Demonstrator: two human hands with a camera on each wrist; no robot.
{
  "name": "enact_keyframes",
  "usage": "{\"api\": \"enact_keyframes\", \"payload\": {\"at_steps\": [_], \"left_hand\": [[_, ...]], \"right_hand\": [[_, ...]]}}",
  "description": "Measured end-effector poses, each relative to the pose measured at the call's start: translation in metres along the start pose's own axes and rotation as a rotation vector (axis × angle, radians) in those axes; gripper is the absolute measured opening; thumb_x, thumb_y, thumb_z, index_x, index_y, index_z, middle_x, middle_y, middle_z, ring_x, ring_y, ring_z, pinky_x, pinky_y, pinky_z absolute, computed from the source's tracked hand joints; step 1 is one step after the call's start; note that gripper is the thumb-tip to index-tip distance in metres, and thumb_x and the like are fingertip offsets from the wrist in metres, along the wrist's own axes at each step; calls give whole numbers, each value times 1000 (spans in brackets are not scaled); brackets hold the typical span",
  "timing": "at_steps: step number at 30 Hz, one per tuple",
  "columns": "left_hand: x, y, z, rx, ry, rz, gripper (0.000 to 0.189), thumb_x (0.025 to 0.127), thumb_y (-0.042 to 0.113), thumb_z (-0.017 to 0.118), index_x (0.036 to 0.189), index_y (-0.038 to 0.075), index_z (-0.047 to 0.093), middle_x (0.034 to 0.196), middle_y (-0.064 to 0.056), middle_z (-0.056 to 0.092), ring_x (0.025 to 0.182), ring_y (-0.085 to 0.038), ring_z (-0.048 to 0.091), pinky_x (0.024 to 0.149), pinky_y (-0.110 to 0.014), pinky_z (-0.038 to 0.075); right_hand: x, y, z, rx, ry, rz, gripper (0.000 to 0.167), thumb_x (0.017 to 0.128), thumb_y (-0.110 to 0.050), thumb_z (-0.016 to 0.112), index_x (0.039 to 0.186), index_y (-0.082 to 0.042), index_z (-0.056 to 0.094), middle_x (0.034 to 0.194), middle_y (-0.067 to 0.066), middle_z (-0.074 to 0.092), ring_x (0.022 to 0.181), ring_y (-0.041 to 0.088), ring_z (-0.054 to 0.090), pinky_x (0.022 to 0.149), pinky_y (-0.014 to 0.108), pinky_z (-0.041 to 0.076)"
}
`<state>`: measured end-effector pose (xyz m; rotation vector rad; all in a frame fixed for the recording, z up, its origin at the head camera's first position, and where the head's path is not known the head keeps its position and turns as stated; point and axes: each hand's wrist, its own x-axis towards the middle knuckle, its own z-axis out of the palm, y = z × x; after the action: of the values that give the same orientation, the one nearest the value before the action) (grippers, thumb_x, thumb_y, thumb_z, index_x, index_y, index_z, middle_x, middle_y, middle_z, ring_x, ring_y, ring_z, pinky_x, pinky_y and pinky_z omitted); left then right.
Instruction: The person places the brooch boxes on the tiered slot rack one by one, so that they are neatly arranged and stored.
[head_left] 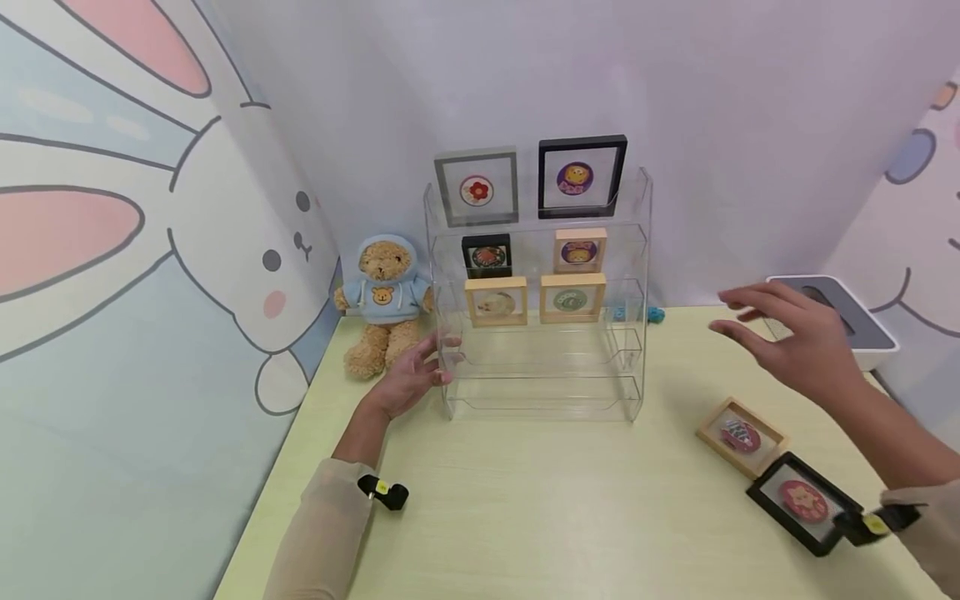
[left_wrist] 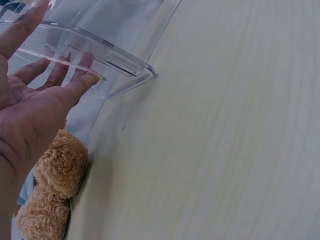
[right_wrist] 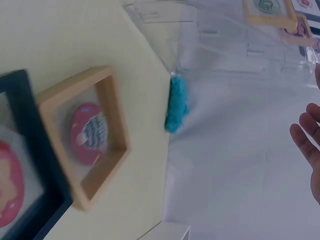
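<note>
A clear acrylic tiered rack [head_left: 547, 408] stands on the table. Beside its left side panel, my left hand [head_left: 408, 379] touches the edge with spread fingers; in the left wrist view some fingers [left_wrist: 55, 75] show through the plastic. My right hand [head_left: 806, 337] hovers in the air right of the rack, thumb and fingers apart, holding nothing. Below it on the table lie a wooden frame [head_left: 742, 437] with a pink badge and a black frame [head_left: 804, 502] with a pink star badge. On the rack's top tier stand a grey frame [head_left: 477, 187] and a black frame [head_left: 582, 177].
Lower on the rack stand a small black frame [head_left: 487, 256] and several wooden frames [head_left: 573, 298]. A teddy bear [head_left: 384, 292] in a blue hoodie sits left of the rack. A blue item [head_left: 655, 314] lies behind it; a grey-white box [head_left: 862, 321] stands at the right.
</note>
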<state>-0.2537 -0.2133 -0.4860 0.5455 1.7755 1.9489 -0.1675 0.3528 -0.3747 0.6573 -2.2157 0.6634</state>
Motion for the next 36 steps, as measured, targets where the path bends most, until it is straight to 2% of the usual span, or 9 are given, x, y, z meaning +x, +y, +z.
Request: {"api": "enact_keyframes", "payload": {"at_steps": [3, 5, 8, 16, 19, 22, 26, 31, 36], "left_hand": [[-1, -1, 0, 3, -1, 2, 87, 105, -5, 67, 177, 14, 22, 178, -30, 22, 159, -35, 42, 110, -29, 55], [-1, -1, 0, 2, -2, 4, 87, 105, -5, 67, 177, 14, 23, 178, -30, 22, 160, -36, 41, 110, -29, 55], [-1, -2, 0, 3, -2, 7, 87, 105, -5, 67, 177, 14, 23, 178, -28, 24, 160, -38, 40, 110, -29, 55], [-1, -2, 1, -5, 0, -9, 88, 105, -5, 67, 178, 14, 21, 179, -30, 21, 159, -37, 40, 109, -29, 55], [-1, -2, 1, -6, 5, -13, 88, 105, -6, 66, 178, 14, 22, 179, -27, 25, 159, -36, 41, 109, -29, 55], [-1, -2, 1, 0, 8, -10, 88, 105, -6, 67, 178, 14, 22, 178, -25, 28, 159, -35, 42, 109, -29, 55], [-1, -2, 1, -4, 7, -8, 89, 105, -5, 68, 178, 15, 22, 179, -26, 26, 159, -33, 43, 110, -30, 55], [0, -3, 0, -8, 5, -5, 89, 105, -5, 68, 178, 16, 22, 179, -30, 23, 158, -30, 45, 110, -30, 54], [1, -3, -1, -11, 4, -5, 89, 105, -4, 69, 178, 16, 22, 179, -29, 24, 156, -27, 47, 110, -30, 54]], "right_hand": [[-24, 9, -17, -66, -56, 109, 37, 92, -26, 93, 121, -5, 83, 111, -6, 78, 101, -36, 52, 84, -1, 42], [-42, 14, -25, -99, -73, 178, 37, 83, -8, 96, 118, -7, 83, 112, -27, 71, 97, -39, 49, 77, 0, 44], [-71, 22, -36, -101, -96, 267, 34, 84, -3, 93, 116, -7, 83, 115, -47, 59, 93, -40, 49, 66, 4, 45], [-153, 31, -50, -42, -154, 465, 28, 92, -2, 88, 117, 5, 77, 109, -54, 54, 94, -34, 50, 71, -2, 45], [-182, 31, -51, -51, -186, 517, 27, 93, 0, 85, 118, 7, 77, 108, -48, 54, 91, -33, 49, 68, -1, 45], [-203, 29, -51, -84, -222, 572, 27, 95, -2, 85, 118, 8, 77, 106, -18, 69, 85, -30, 48, 64, 2, 44], [-226, 25, -49, -153, -269, 661, 28, 98, -13, 86, 117, 6, 78, 99, 14, 69, 79, -25, 46, 60, 7, 43], [-245, 19, -45, -214, -263, 637, 22, 91, -11, 91, 105, 3, 81, 94, 8, 67, 75, -16, 40, 60, 13, 35], [-249, 13, -43, -238, -270, 633, 21, 87, -9, 94, 99, 2, 82, 98, 10, 64, 77, -10, 34, 62, 18, 30]]}}
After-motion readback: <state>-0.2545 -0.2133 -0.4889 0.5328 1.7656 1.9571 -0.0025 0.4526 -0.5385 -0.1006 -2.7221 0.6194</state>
